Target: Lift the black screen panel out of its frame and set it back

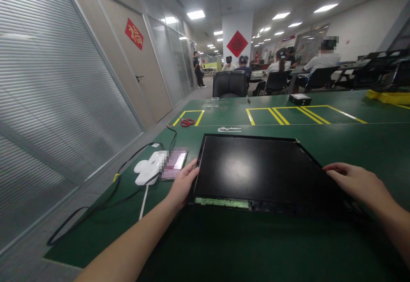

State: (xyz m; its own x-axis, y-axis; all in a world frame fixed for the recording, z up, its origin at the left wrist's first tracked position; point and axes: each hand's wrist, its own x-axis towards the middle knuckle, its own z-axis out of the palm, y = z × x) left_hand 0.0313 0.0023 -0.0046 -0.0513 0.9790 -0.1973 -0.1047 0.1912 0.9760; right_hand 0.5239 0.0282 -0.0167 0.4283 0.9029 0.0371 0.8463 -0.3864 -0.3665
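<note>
A flat black display panel [256,167] lies tilted in front of me, its dark screen reflecting a ceiling light. Along its near edge runs a strip of green circuit board [221,203]. My left hand [185,183] grips the panel's left edge, with the fingertips partly hidden behind it. At the right edge, my right hand [355,181] pinches the frame between thumb and fingers. Whether the panel's far edge rests on the table I cannot tell.
On the green table [198,248], left of the panel, are a white power strip [149,169], black cables and a phone [175,162]. Red-handled scissors [187,122], white strips [229,129], a black box [300,99] and a yellow tray [389,97] lie beyond. Several people sit farther back.
</note>
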